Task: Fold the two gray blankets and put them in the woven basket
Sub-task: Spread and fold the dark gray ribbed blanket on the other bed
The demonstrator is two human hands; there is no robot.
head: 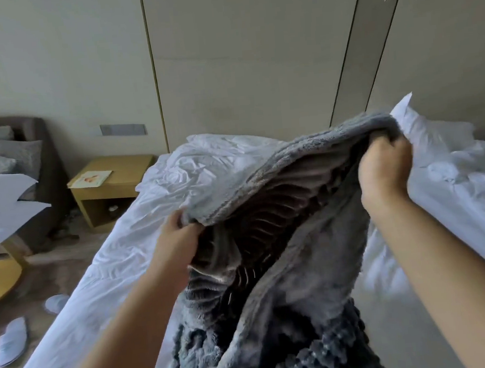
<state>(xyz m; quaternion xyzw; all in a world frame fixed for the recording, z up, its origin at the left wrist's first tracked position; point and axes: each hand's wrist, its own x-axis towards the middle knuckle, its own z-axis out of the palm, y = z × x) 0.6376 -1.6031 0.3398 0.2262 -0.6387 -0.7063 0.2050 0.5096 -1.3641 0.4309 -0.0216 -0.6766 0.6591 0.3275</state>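
1. Two hands are up over the bed. The left hand (177,229) is closed on one end of the top edge of a gray plush blanket with a ribbed underside (271,228); the right hand (385,168) is fisted on the other end, higher up.
2. The blanket hangs between the hands and bags open, so the ribbed inner face shows. Its lower part is bunched at the near edge of the white-sheeted bed (103,284).
3. Progress, as judged: early. No fold is made; the edge is only being found and spread. A bobbled gray texture (318,359) shows at the bottom of the heap; whether it is the second blanket or another face of the first cannot be told.
4. The woven basket is not in view, so nothing is stowed as far as can be seen. Left to do: fold both blankets, then put them in the basket.
5. Surface: the white sheet is creased all over, with a rumpled white duvet (212,154) across the far edge and a white pillow (424,127) at the far right corner.
6. Room: beige panelled wall (253,50) behind the bed, and a yellow wooden nightstand (109,186) off the bed's far left corner with a printed card (91,178) on top.
7. Two white slippers (11,342) lie on the patterned floor beyond the bed's left edge. A dark upholstered seat with gray cushions (12,151) stands further left.
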